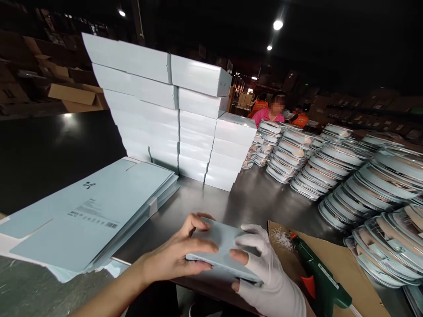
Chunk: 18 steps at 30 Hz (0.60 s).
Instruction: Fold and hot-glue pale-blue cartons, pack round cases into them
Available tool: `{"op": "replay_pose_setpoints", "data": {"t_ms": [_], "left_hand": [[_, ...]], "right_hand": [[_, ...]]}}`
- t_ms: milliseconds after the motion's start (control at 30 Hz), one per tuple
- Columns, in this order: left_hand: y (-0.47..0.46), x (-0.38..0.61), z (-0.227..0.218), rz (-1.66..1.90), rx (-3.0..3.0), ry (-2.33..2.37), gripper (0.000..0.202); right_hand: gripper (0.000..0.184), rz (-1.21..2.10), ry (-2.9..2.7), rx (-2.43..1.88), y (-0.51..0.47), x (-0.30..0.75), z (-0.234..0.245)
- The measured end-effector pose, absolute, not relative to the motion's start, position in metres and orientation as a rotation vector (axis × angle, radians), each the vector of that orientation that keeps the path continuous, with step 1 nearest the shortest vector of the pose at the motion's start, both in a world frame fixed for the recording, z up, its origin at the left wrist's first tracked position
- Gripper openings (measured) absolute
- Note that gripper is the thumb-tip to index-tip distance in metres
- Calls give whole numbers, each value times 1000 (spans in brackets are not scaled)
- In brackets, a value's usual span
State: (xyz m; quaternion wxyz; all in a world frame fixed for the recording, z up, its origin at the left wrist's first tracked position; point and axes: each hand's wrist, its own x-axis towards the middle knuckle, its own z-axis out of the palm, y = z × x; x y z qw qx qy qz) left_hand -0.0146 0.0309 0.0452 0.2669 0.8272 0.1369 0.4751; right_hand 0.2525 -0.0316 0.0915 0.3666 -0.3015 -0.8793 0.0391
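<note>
A small pale blue carton (222,251) rests at the near edge of the steel table (257,198), held from both sides. My left hand (178,255), bare, wraps its fingers over the carton's left end with the thumb along the front. My right hand (264,268), in a white glove, grips the carton's right end, fingers on top and thumb underneath. Both hands are closed on it.
A pile of flat unfolded blue cartons (92,211) lies at left. Stacked closed white boxes (172,114) rise behind. Rows of clear plastic trays (346,176) fill the right. A green glue gun (317,273) lies on cardboard (350,264). A person in pink (271,113) sits far back.
</note>
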Motion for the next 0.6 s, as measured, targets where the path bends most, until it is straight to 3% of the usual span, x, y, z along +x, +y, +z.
{"op": "replay_pose_setpoints", "data": {"t_ms": [100,267,400,467,600], "left_hand": [[34,-18,55,1214,2266,296,22],[34,-15,65,1143,2252,258,25],[36,-21,67,1139,2106,351,29],[37,-28,61,1253,2019,457,27],[36,-27,33,1547,1714,768,32]], "right_hand": [[44,-4,-2366,-726,-25,256,95],[42,-112,-2438,-751,-24,261,99],[68,-302,-2335,-922,-34,273,87],[74,-185,-1959,-1017,-40,283,73],[63,334,-1641,-1119,-42,288,53]]}}
